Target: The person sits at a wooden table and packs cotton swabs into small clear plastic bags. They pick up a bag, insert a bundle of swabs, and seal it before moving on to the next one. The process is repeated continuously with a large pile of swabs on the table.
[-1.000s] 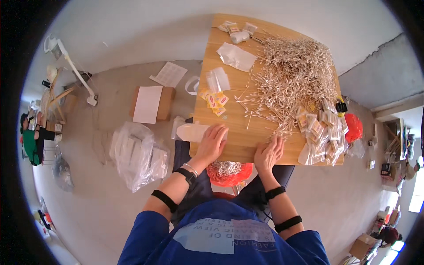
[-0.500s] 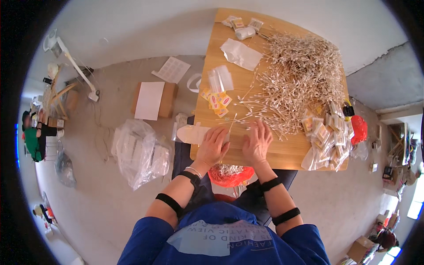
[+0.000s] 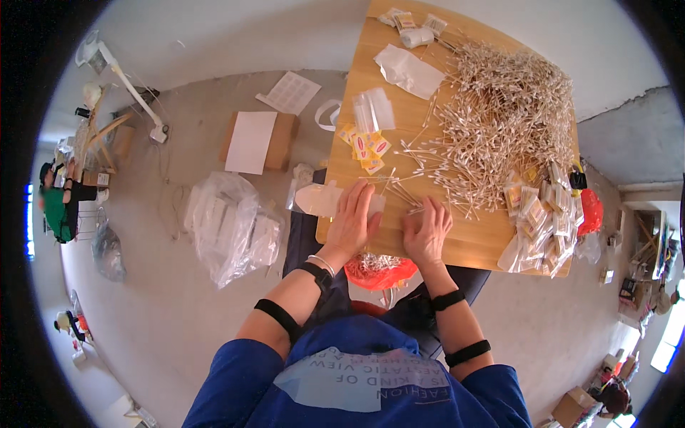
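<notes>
My left hand (image 3: 351, 221) lies palm down at the near left of the wooden table (image 3: 457, 246), its fingers stretched over a small clear piece of plastic (image 3: 375, 205). A white paper-like sheet (image 3: 319, 200) sticks out past the table's left edge beside it. To the right, my right hand (image 3: 427, 232) has its fingers bent down, the tips at the ends of several loose cotton swabs (image 3: 404, 192). Its palm side is hidden, and the hold looks closed on those swabs. A big heap of cotton swabs (image 3: 503, 118) spreads beyond it.
Yellow cards (image 3: 369, 148) and clear bags (image 3: 374, 110) lie on the left of the table. Packed swab bags (image 3: 542, 221) pile at its right corner. Below the near edge sits a red bag of swabs (image 3: 380, 271). A cardboard box (image 3: 282, 143) and a plastic-wrapped bundle (image 3: 232, 228) stand on the floor.
The view has shifted, so the table sits further right and higher. Several swabs now lie between my hands, at my right fingertips, which are bent more than before.
</notes>
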Demonstrator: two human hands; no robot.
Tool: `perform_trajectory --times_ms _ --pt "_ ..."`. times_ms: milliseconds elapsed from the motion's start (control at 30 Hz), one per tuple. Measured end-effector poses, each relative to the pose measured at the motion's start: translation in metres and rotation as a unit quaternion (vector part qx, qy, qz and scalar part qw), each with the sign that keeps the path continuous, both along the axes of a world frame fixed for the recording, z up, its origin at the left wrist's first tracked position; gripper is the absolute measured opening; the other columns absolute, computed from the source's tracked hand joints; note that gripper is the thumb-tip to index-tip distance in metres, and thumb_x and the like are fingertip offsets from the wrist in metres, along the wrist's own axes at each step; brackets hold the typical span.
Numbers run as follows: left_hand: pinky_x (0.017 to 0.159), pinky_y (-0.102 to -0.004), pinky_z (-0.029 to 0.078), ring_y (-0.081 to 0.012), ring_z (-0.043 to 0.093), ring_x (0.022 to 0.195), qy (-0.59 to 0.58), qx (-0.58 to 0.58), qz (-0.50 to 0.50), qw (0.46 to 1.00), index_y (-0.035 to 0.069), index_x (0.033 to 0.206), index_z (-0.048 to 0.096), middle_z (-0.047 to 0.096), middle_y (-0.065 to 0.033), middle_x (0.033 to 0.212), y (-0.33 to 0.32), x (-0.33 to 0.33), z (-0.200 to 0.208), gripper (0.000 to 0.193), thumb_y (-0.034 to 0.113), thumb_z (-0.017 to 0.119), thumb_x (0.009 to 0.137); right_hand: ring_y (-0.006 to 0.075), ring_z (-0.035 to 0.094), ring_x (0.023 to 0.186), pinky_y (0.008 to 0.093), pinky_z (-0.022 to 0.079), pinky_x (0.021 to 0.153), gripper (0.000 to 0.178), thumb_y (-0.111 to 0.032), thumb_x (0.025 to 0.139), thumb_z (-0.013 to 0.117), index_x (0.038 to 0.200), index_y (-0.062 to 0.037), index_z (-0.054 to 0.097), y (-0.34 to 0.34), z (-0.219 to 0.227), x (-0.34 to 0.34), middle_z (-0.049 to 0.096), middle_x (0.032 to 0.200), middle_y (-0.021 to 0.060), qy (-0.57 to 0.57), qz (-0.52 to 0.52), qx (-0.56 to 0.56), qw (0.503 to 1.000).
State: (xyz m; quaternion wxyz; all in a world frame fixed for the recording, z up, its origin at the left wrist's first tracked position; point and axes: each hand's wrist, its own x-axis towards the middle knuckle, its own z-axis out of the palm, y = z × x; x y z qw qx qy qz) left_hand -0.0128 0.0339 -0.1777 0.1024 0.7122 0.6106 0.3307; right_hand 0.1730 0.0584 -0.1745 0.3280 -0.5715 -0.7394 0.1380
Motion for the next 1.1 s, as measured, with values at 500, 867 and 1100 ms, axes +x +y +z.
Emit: perform_trajectory --times_ms 500,867,1100 --pt "0.111 -0.0492 0.03 -0.0376 0.042 0.124 0.014 -0.01 -0.015 1.0 0.001 0.135 0.04 0.045 -0.019 0.132 0.0 0.0 0.004 0.059 0.018 0.064 0.084 0.0307 0.05 0.101 0.0455 0.039 0.088 0.016 -0.015 0.073 0.073 0.087 -0.012 0.067 0.004 0.001 -0.007 0.056 0.103 0.0057 -0.076 0.024 0.003 0.997" --pt "0.111 -0.0492 0.03 -0.0378 0.042 0.124 0.007 -0.012 -0.007 1.0 0.001 0.134 0.041 0.047 -0.0186 0.13 0.0 0.001 -0.001 0.057 0.018 0.064 0.084 0.0259 0.059 0.086 0.0383 0.046 0.073 0.017 -0.005 0.073 0.067 0.088 -0.011 0.066 -0.023 0.001 0.013 0.063 0.089 0.004 0.014 0.136 0.063 0.989" --pt "0.109 -0.0498 0.031 -0.0379 0.044 0.122 0.008 0.006 -0.01 1.0 0.001 0.133 0.042 0.049 -0.0185 0.129 0.001 -0.001 -0.005 0.058 0.018 0.064 0.082 0.0254 0.061 0.089 0.0374 0.048 0.074 0.016 -0.002 0.072 0.066 0.087 -0.0095 0.066 -0.052 0.01 0.016 0.065 0.094 0.0049 -0.022 0.216 0.032 0.976"
